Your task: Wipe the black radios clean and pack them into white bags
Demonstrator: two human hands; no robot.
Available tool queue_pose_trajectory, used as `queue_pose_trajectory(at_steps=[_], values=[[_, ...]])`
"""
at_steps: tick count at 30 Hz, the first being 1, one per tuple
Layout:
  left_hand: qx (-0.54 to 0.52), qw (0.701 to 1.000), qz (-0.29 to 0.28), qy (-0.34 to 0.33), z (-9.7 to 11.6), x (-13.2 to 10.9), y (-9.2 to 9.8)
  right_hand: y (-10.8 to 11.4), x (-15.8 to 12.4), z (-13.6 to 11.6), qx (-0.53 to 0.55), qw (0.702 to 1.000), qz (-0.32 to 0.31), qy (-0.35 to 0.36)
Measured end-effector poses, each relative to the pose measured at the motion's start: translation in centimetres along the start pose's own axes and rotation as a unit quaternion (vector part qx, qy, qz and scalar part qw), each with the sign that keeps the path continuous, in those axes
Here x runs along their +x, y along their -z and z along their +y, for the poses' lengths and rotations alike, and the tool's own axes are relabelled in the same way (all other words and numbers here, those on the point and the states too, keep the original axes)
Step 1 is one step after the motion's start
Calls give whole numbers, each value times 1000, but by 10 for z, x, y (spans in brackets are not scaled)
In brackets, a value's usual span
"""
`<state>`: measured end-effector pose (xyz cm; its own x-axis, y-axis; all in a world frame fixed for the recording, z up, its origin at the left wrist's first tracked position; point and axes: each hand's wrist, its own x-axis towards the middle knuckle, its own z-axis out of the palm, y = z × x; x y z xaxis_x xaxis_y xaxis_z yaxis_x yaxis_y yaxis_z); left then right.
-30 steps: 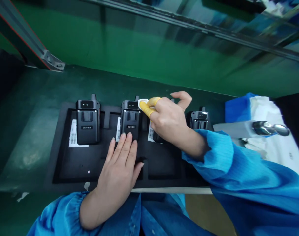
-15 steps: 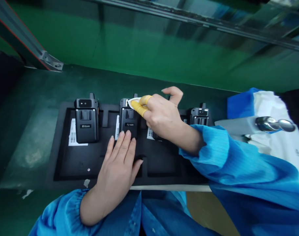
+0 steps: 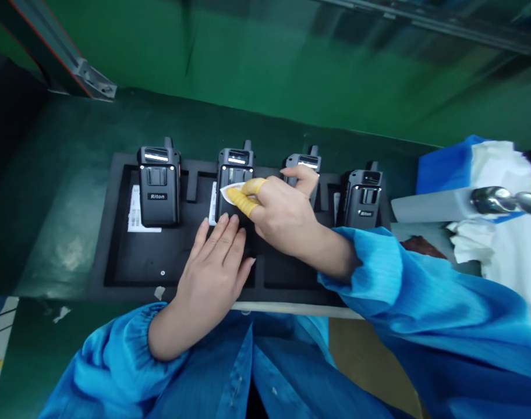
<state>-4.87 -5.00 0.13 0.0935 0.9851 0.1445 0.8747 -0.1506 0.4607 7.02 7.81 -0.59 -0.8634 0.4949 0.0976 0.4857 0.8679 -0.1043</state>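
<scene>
From my end, I've got the right hand (image 3: pixel 287 218) pinching a white wipe (image 3: pixel 226 195) in its yellow-covered fingers (image 3: pixel 244 203), right over the back of the second handset from the left (image 3: pixel 236 173). That handset lies face down in the black tray (image 3: pixel 106 233), just beyond my left hand (image 3: pixel 212 270), which is flat, gripping nothing, fingertips by the handset's near end.

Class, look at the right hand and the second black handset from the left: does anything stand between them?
Yes. A white wipe lies between the yellow-covered fingers of the right hand and the handset. Nothing else visible does; the left hand is at the handset's near end, outside that gap.
</scene>
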Motion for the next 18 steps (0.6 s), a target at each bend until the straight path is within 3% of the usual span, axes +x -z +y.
queue_pose_trajectory(at_steps=[6,10,15,18], values=[[-9,1000,-8,12,0,-1,-1,4,0,2,-27,998,-5,51],[-14,1000,-7,5,-1,0,0,9,-9,11,-24,998,-51,8],[-3,1000,-3,3,-1,0,0,5,3,3,-18,999,-9,30],[-5,1000,-9,5,-1,0,0,3,10,-3,-28,999,-20,26]])
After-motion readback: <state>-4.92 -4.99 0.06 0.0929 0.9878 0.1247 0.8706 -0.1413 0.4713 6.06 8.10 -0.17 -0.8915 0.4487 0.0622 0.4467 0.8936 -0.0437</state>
